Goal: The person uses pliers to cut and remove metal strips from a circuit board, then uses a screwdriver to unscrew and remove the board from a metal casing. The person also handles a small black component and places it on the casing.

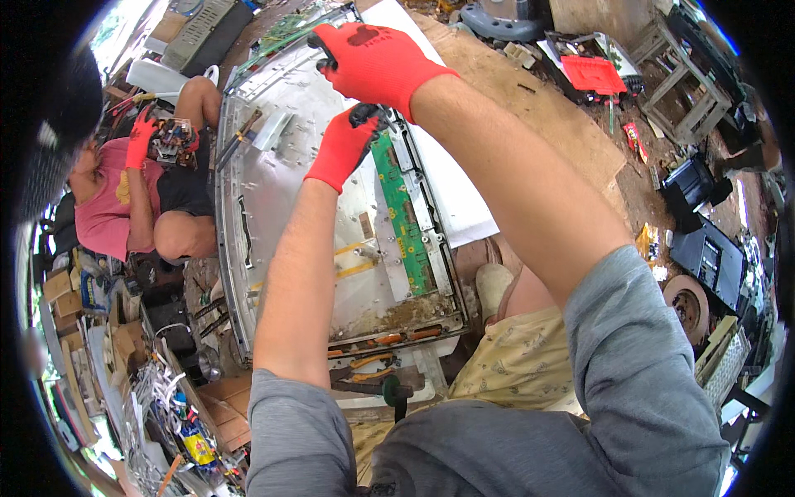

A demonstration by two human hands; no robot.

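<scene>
A large flat metal panel (298,199), like the back of a flat screen, lies in front of me. Along its right side runs a long green circuit board (402,215). My left hand (344,149), in a red glove with black fingertips, is closed at the board's far end. Its curled fingers hide what they grip, if anything. Farther off, over the panel's far right corner, my right hand (373,66) wears the same kind of glove. Its fingers are curled closed too, and I cannot make out anything in them.
A co-worker (120,190) sits left of the panel, holding a circuit board assembly (175,141). Pliers (368,364) lie at the panel's near edge. A white sheet (455,174) and cardboard (530,124) lie to the right, near a red plastic tray (593,75).
</scene>
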